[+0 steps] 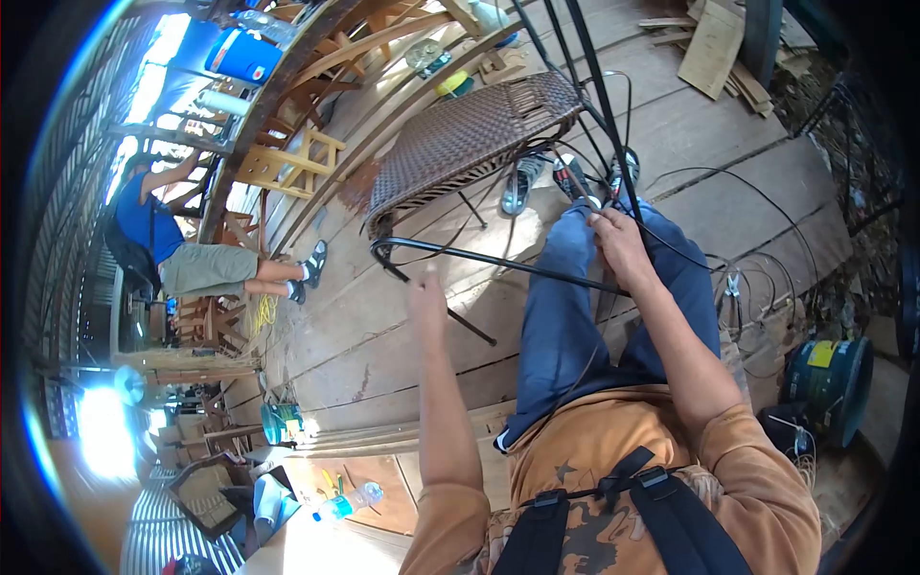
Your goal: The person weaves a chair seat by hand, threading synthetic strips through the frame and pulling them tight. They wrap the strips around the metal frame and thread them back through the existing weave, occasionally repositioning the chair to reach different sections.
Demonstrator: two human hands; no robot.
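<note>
A chair with a black metal frame (508, 267) and a woven brown seat (470, 129) lies tipped before my legs. My left hand (427, 290) is closed beside the frame's lower left corner; what its fingers hold, if anything, is too small to make out. Near the frame's right-hand bars, my right hand (616, 240) is closed on a dark strand, above my knees. Loose dark strands (757, 187) curve from there over the floor to the right. Woven strips hang along the seat's lower edge.
Pliers (733, 286) and a green spool (826, 391) are at the right. Wooden boards (714, 48) lie at the upper right. At the left, a person in a blue shirt (149, 220) stands by wooden furniture (287, 165). A plastic bottle (350, 502) lies at the lower left.
</note>
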